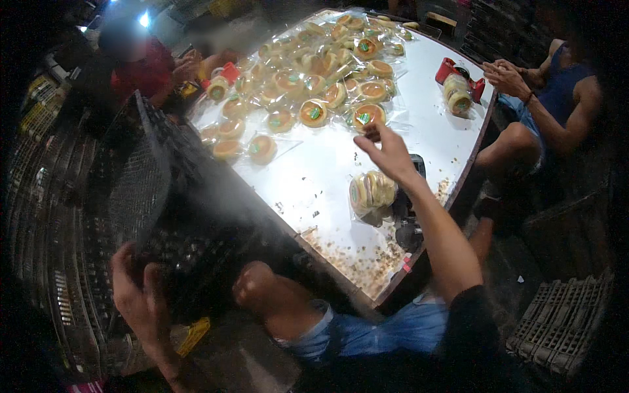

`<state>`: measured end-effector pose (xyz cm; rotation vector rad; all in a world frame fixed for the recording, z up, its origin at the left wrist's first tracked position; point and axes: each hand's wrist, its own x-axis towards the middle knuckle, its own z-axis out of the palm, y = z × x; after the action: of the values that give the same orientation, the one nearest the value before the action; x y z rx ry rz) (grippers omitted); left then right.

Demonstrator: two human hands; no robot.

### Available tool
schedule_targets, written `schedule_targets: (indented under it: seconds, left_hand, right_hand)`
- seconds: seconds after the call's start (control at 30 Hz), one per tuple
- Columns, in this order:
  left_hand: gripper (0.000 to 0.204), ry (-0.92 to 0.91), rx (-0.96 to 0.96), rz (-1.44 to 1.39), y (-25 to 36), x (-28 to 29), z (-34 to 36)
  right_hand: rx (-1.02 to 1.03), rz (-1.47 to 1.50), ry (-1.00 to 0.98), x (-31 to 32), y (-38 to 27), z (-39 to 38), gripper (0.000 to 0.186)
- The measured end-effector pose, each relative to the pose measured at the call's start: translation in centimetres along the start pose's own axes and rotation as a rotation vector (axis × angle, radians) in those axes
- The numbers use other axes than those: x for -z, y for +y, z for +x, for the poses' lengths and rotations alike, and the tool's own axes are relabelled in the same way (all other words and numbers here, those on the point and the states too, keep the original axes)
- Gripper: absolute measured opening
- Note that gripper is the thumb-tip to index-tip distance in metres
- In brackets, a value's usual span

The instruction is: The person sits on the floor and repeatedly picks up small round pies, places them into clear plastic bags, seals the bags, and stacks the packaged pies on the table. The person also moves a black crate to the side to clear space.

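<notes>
My right hand (391, 154) reaches over the white table with thumb and fingers apart, holding nothing that I can see. Just past its fingertips lies a round golden bun (368, 116) in clear wrap with a green label. Below that hand, a clear bag of stacked round buns (372, 193) rests beside a black tabletop device (409, 229), partly hidden by my forearm. My left hand (141, 298), blurred, is at the lower left with its fingers spread, close to a dark mesh crate (141, 164). Whether it touches the crate is unclear.
A large pile of wrapped buns (308, 72) covers the table's far part. Another bun stack (457, 98) sits by a red device (447, 69) near a seated person (563, 98) at right. A person in red (141, 69) is at far left. Crumbs (354, 262) litter the near corner.
</notes>
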<state>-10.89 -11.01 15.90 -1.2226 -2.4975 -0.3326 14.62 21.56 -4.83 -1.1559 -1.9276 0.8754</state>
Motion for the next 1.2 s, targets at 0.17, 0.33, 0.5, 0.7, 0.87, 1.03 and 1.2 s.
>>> schedule_targets:
  seconds: [0.17, 0.33, 0.5, 0.7, 0.87, 1.03, 1.2]
  left_hand:
    - [0.079, 0.356, -0.671, -0.453, 5.4, -5.8, 0.6]
    - [0.066, -0.196, -0.714, -0.701, 13.9, -13.3, 4.5]
    - [0.064, -0.226, -0.586, -0.834, 18.3, -21.5, 5.9]
    - [0.066, -0.272, -0.652, -0.723, 17.3, -24.0, 5.3]
    - [0.066, -0.349, -0.658, -0.703, 15.7, -22.8, 3.7]
    - [0.068, -0.406, -0.635, -0.603, 14.3, -23.0, 3.2]
    - [0.092, -0.124, -0.576, -0.416, 13.0, -22.7, 4.5]
  right_hand:
    - [-0.191, -0.561, 0.059, 0.7, 3.9, 8.3, 0.072]
    - [-0.535, -0.694, 0.142, 1.7, 9.2, 12.2, 0.093]
    - [-0.256, -0.325, -0.068, 1.2, 9.5, 12.0, 0.042]
    - [0.150, -0.412, 0.306, 0.6, 9.3, 10.8, 0.059]
    - [-0.446, -0.663, -0.172, -0.7, 12.5, 9.8, 0.076]
    - [-0.062, -0.587, -0.037, -4.1, 8.0, 8.9, 0.041]
    - [0.375, -0.782, -0.300, -4.3, -4.1, 6.8, 0.017]
